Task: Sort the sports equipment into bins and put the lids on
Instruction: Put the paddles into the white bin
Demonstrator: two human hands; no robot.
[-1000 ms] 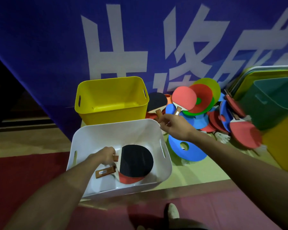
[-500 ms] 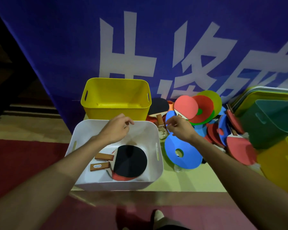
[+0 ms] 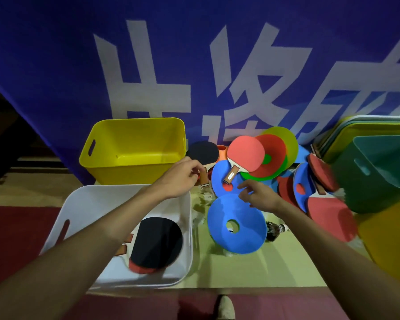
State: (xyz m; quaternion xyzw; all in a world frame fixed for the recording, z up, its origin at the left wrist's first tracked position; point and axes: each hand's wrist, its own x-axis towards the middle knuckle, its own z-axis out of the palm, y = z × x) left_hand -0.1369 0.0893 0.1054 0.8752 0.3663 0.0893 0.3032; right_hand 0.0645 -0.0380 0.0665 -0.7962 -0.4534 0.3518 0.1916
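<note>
A white bin [image 3: 83, 204] in front of me holds table-tennis paddles, the top one black-faced [image 3: 157, 241]. Behind it stands an empty yellow bin [image 3: 134, 151]. To their right lies a pile of paddles and flat disc cones. My left hand [image 3: 180, 176] reaches past the white bin's far corner and its fingertips pinch the handle of a black paddle [image 3: 202, 153] in the pile. My right hand [image 3: 259, 192] hovers with loosely spread fingers over a blue disc cone [image 3: 236, 227], just below the handle of a red paddle [image 3: 245, 153]. It holds nothing.
A teal bin [image 3: 379, 172] and another yellow bin [image 3: 393, 241] stand at the right, with stacked lids [image 3: 365, 130] leaning behind them. White shuttlecocks [image 3: 201, 199] lie between the white bin and the pile. A blue banner [image 3: 194, 65] backs everything. My shoe [image 3: 225, 307] shows below.
My left hand left the paddles in the white bin and travelled up and right to the black paddle's handle. My right hand drew back slightly and opened over the blue disc cone.
</note>
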